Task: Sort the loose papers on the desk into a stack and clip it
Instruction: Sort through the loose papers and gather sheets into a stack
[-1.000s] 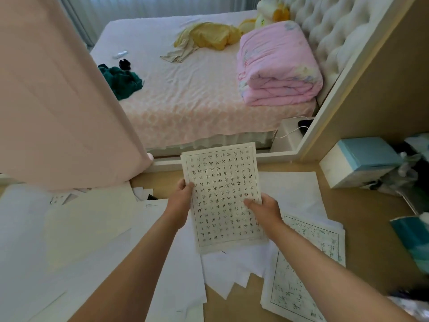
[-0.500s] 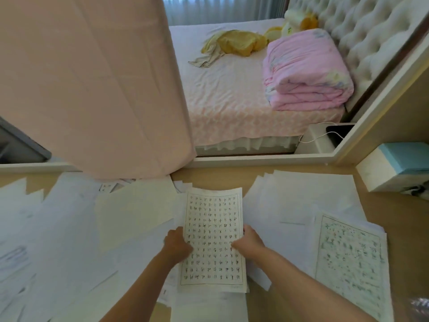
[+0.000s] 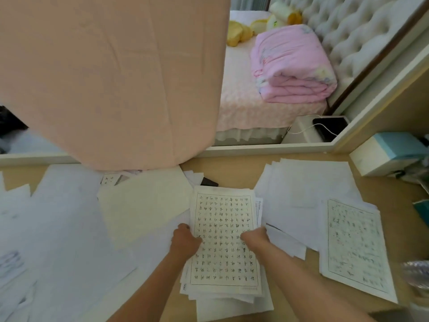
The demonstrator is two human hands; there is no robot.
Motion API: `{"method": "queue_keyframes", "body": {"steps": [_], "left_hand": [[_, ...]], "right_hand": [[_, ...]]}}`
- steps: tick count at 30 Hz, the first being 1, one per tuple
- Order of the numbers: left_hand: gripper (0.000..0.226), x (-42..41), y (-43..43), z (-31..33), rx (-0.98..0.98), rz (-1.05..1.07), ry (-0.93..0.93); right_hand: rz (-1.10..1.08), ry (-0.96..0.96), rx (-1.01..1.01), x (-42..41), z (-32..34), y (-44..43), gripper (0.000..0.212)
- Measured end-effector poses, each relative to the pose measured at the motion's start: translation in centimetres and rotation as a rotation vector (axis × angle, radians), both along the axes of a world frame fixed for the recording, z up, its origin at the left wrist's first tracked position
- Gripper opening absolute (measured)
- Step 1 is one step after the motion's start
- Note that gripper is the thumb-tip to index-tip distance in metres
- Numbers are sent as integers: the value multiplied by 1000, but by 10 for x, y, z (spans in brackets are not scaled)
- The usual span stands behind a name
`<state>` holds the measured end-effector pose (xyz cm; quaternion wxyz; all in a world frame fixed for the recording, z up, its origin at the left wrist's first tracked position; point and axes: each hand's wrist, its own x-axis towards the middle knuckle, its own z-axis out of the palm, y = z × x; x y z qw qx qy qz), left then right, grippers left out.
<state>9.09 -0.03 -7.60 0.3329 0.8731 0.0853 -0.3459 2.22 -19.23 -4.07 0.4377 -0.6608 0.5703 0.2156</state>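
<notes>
Fingers of our left hand (image 3: 185,240) and right hand (image 3: 255,238) curl over the side edges of the gridded sheet (image 3: 224,219), topping the ragged stack (image 3: 232,305) at near centre of the desk (image 3: 232,169). Light, floppy, slippery paper: we'd hold both long edges, squaring gently.

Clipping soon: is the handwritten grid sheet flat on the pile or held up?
Flat: the grid sheet lies on the uneven pile, left hand and right hand holding its side edges.

folded pink quilt (image 3: 294,66) on bed (image 3: 243,108), peach cloth (image 3: 111,77), teal-topped box (image 3: 390,152)
</notes>
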Motion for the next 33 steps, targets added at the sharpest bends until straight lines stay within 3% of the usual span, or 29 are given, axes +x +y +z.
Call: {"method": "queue_keyframes", "body": {"steps": [4, 7, 9, 13, 17, 20, 22, 25, 28, 33], "left_hand": [[46, 4, 9, -5, -65, -97, 15], [47, 4, 13, -7, -85, -124, 14], [50, 5, 15, -17, -74, -136, 0], [54, 1, 15, -18, -34, -186, -35], [56, -3, 12, -5, -6, -228, -42], [78, 3, 9, 7, -100, -147, -67], [90, 10, 5, 30, -329, -33, -54], [68, 19, -8, 74, -638, 14, -2], [37, 22, -23, 116, -726, 49, -91], [20, 1, -53, 162, -879, 218, -231]], "right_hand": [[181, 181, -210, -4, 8, 8, 57], [-5, -27, -84, -13, 2, 6, 68], [-106, -103, -4, -20, 0, 3, 62], [-42, -117, 72, -34, 4, 0, 42], [63, -248, 42, -43, 12, 5, 35], [75, -391, 25, -49, 29, 0, 27], [84, -483, 28, -54, 42, -10, 19], [22, -619, 55, -54, 64, -27, 22], [-35, -730, 25, -48, 89, -41, 24], [-77, -867, -34, -41, 117, -58, 20]]}}
